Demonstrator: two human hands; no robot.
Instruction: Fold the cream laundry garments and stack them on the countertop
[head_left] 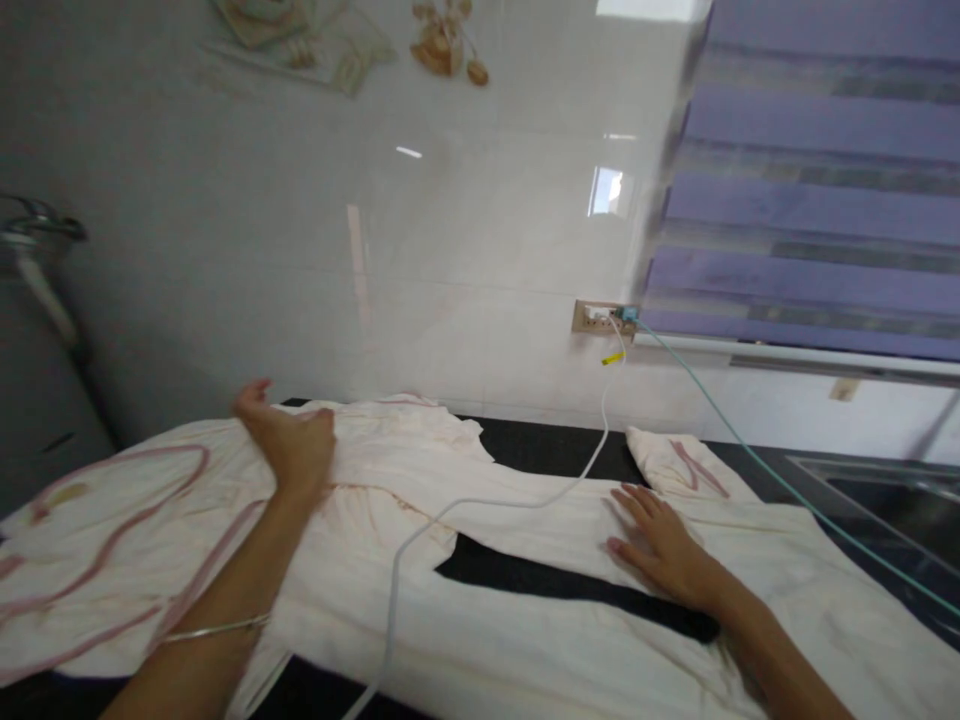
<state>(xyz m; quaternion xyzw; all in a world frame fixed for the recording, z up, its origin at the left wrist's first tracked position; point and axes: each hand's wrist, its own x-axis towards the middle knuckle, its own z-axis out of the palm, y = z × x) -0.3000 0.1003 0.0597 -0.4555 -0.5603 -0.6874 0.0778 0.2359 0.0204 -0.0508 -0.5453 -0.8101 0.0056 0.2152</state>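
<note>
A cream garment with pink trim [547, 620] lies spread across the black countertop [555, 447], its gathered, pink-lined part to the left. Dark counter shows through a long gap between two strips of its cloth. Over the gathered part, my left hand [289, 440] is raised with its fingers apart and holds nothing; a thin bangle [217, 630] circles that wrist. On the right, my right hand [660, 545] rests on the cloth, fingers stretched out. A folded piece of cream cloth with pink lines [694, 465] lies beyond it by the wall.
A white cable [480, 502] runs across the garment from the wall socket [581, 317]. The green cable [720, 410] slants right towards the sink [900, 510]. A purple striped blind [810, 200] hangs at the right; a tap [41, 225] is on the far left.
</note>
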